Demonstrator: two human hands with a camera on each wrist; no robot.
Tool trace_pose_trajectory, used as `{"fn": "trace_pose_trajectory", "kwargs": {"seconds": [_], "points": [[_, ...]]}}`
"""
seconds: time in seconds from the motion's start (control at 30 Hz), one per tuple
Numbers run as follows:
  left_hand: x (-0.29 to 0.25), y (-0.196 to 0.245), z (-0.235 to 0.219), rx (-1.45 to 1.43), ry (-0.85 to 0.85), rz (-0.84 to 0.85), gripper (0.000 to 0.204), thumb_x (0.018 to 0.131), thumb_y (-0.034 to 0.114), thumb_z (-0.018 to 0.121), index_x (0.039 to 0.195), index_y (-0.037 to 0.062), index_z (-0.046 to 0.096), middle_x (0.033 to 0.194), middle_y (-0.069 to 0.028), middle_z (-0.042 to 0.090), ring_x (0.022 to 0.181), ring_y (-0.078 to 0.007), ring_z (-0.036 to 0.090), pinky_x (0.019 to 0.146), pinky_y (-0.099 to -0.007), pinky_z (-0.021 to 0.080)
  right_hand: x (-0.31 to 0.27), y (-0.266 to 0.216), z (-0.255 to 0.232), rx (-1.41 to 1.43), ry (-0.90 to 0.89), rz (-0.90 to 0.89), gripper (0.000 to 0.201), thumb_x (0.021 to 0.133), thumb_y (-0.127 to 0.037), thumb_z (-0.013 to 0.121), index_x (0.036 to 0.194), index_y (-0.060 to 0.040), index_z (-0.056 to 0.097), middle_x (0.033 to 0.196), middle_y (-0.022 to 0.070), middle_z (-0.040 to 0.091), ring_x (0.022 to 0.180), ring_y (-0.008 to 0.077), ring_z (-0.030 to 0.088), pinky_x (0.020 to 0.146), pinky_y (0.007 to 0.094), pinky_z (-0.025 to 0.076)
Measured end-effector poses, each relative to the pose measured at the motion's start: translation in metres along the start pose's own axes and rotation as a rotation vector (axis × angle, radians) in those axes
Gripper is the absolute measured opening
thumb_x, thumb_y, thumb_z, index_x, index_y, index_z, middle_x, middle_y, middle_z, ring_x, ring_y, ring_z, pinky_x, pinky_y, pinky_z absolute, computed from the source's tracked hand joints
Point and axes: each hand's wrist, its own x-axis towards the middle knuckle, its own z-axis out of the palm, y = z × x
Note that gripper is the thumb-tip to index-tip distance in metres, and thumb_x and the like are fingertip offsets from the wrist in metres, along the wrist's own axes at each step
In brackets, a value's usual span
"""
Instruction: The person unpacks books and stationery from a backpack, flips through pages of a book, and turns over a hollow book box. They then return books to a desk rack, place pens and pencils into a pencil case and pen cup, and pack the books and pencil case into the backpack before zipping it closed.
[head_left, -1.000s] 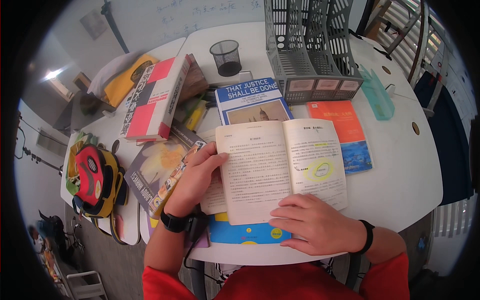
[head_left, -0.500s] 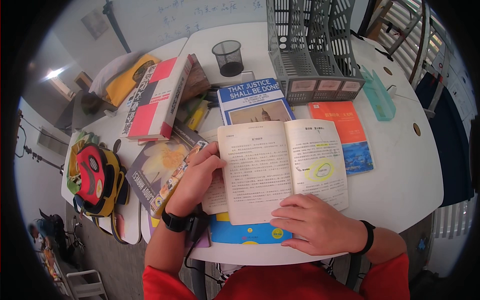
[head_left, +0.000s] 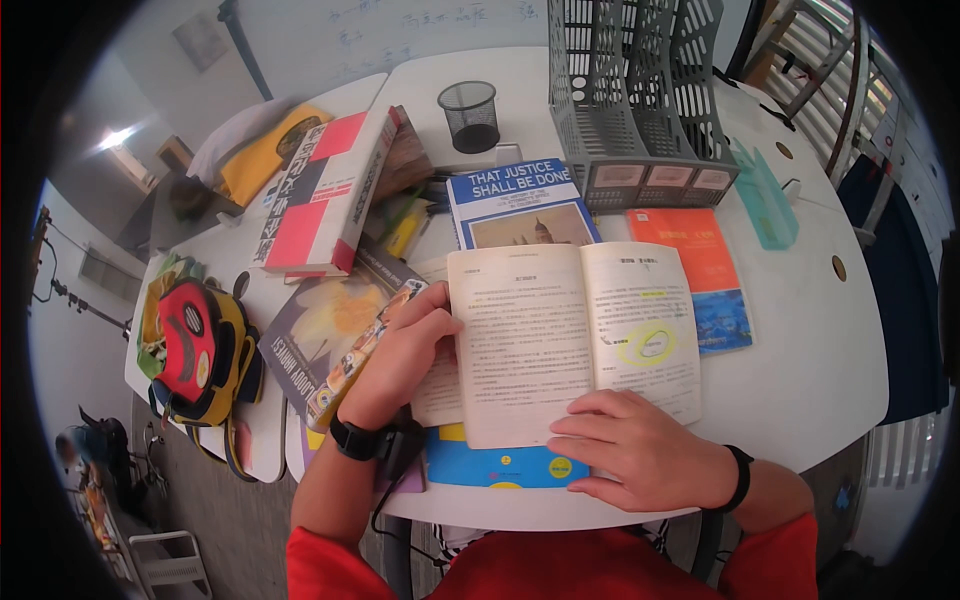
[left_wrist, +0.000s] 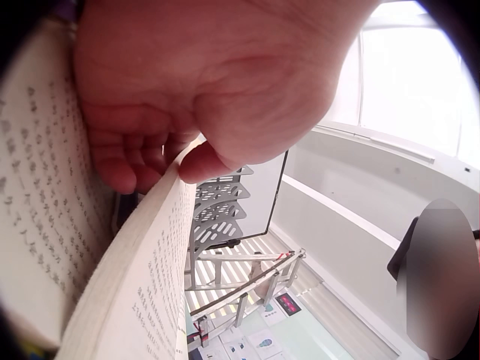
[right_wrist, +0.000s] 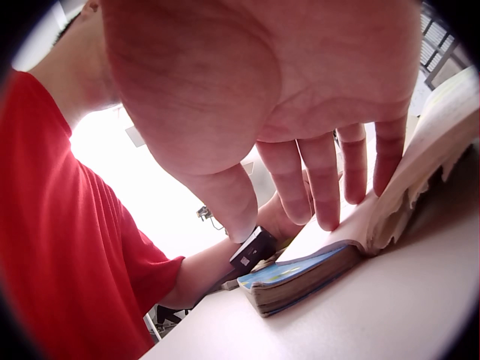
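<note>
The left hand [head_left: 403, 352] pinches, thumb [left_wrist: 201, 163] opposed to bent fingers [left_wrist: 116, 176]; the right hand [head_left: 650, 455] lies palm down, fingertips extended, slightly parted; left forearm [head_left: 335, 490] and right forearm [head_left: 777, 492] reach forward.

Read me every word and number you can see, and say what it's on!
"THAT JUSTICE SHALL BE DONE" on the blue and white book.
"HARVEST" on the flower book; the word before it is unclear.
Too small, slanted or blurred: the open book, red and white book, orange book, bright blue book, rack labels, whiteboard writing, smaller cover print.
</note>
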Motion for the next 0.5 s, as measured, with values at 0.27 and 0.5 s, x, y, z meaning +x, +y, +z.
{"fn": "trace_pose_trajectory", "kwargs": {"seconds": [0.27,0.5], "points": [[0.0002,0.0002,0.0008,-0.042,0.009,-0.012,0.042,0.095,0.004,0.047,0.135,-0.0019,0.061,0.122,-0.0090,0.068,0.110,-0.0159,0.065,0.099,-0.0294,0.050,0.0009,-0.0003,0.0000,-0.009,0.005,0.009,0.048,0.087,-0.022,0.082,0.128,-0.0029,0.066,0.127,0.0101,0.066,0.124,0.0300,0.057,0.100,0.0424,0.048],[0.0008,-0.0001,0.0010,-0.021,0.000,-0.004,0.039,0.096,0.004,0.049,0.132,-0.0011,0.062,0.118,-0.0070,0.068,0.108,-0.0146,0.065,0.097,-0.0292,0.050,0.0018,-0.0009,-0.0010,0.004,0.015,0.028,0.048,0.085,-0.020,0.083,0.127,-0.0025,0.067,0.125,0.0098,0.067,0.123,0.0297,0.057,0.099,0.0422,0.049]]}}
